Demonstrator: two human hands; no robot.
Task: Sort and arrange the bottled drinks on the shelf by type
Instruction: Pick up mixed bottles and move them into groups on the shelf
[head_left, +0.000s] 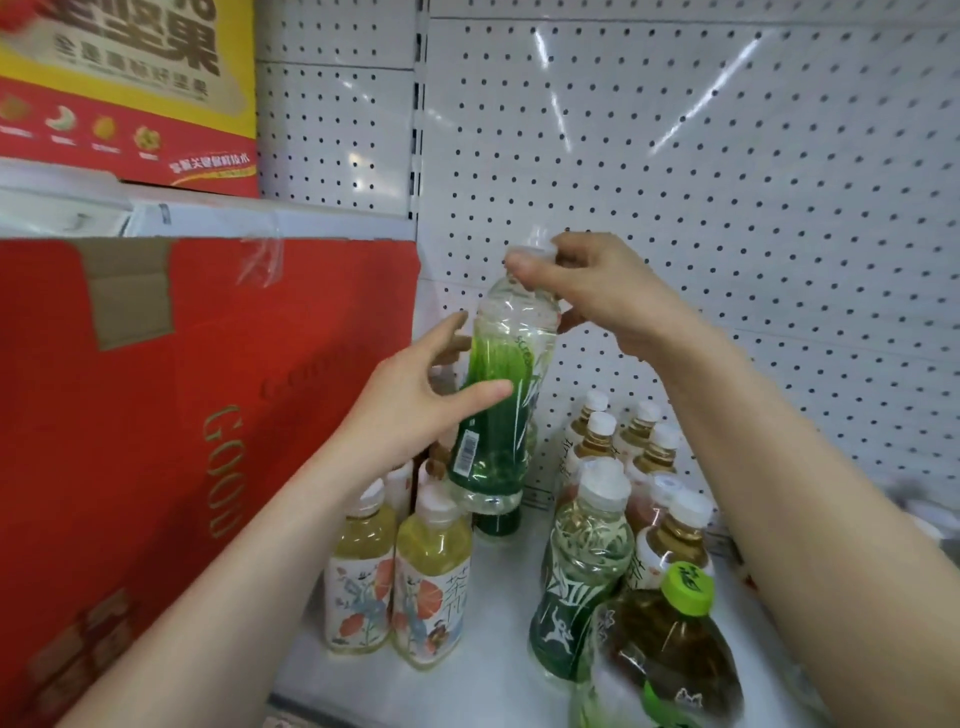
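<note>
A clear bottle with a green label (501, 400) is held up above the white shelf (488, 670), slightly tilted. My right hand (597, 291) grips it at the white cap and neck. My left hand (415, 400) touches its label from the left, thumb across the front. Below it stands another green-labelled bottle (498, 522), mostly hidden. Two yellow tea bottles with floral labels (400, 577) stand at the front left. A green-labelled bottle (582, 577) stands at the front right, with a dark tea bottle with a green cap (670, 654) nearest me. Several amber bottles (628, 441) stand behind.
A large red cardboard box (197, 415) fills the shelf bay to the left, right beside the yellow bottles. A yellow and red box (124, 88) sits above it. White pegboard (701, 182) backs the shelf. Bare shelf shows between the yellow and green bottles.
</note>
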